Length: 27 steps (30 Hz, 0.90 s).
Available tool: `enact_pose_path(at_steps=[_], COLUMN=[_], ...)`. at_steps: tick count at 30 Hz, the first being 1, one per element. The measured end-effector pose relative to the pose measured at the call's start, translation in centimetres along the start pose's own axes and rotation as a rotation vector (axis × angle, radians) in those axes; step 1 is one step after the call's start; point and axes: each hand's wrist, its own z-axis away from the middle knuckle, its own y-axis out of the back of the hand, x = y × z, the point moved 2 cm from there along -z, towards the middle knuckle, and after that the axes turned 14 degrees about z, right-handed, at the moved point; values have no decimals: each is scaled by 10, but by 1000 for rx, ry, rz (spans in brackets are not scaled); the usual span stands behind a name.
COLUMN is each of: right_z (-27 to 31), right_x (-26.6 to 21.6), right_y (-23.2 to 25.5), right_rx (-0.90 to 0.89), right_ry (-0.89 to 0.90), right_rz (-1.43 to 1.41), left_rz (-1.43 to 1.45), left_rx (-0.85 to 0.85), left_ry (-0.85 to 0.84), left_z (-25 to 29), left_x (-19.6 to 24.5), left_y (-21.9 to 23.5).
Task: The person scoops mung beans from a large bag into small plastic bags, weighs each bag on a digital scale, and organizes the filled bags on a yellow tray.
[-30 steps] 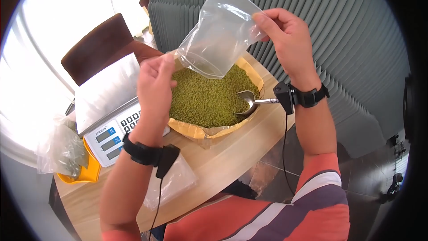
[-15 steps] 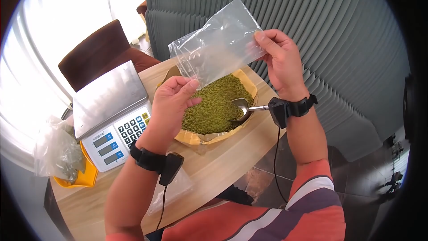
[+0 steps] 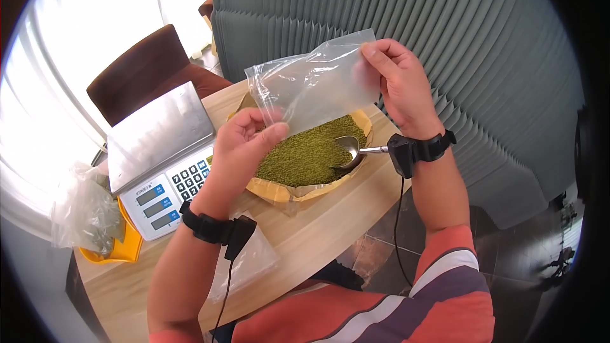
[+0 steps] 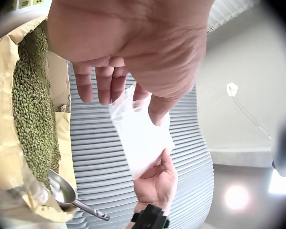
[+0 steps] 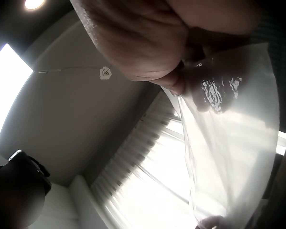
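Note:
A clear plastic bag [image 3: 324,86] is stretched between both hands above a paper sack of green beans [image 3: 305,155]. The left hand [image 3: 244,146] pinches its left end between thumb and forefinger; in the left wrist view the other fingers of that hand [image 4: 138,52] hang beside the bag [image 4: 140,138]. The right hand [image 3: 406,89] pinches the upper right part, thumb on the near side. In the right wrist view several fingers of the right hand [image 5: 157,47] show behind the film of the bag [image 5: 229,143]. A metal scoop [image 3: 348,151] lies in the beans, below the bag.
A scale [image 3: 159,146] stands left of the sack on the wooden table [image 3: 305,235]. Farther left are a yellow tray [image 3: 130,244] and a filled plastic bag [image 3: 89,213]. Flat plastic bags [image 3: 251,263] lie near the front edge; a brown chair [image 3: 143,76] is behind.
The bag has come down from its higher, tilted position and now stretches more level. The left hand has moved right and down and now pinches the bag's left end; the right hand has shifted slightly.

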Motion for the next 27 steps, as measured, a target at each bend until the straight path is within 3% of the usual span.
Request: enact_pose_path(at_steps=[2, 11, 18, 20, 27], right_z=[2, 6, 4, 4, 6], right_x=[-2, 1, 2, 4, 3], right_y=[-3, -4, -5, -4, -13], right_rx=[-21, -86, -14, 7, 67], right_ry=[-19, -41, 4, 27, 55], right_rz=[4, 21, -49, -52, -102], left_rz=[295, 542, 480, 360, 413], left_rx=[77, 156, 138, 209, 241], left_ry=[-50, -153, -161, -160, -210], left_z=[-7, -24, -23, -24, -33], left_x=[7, 23, 23, 22, 12], left_y=[-1, 4, -3, -2, -1])
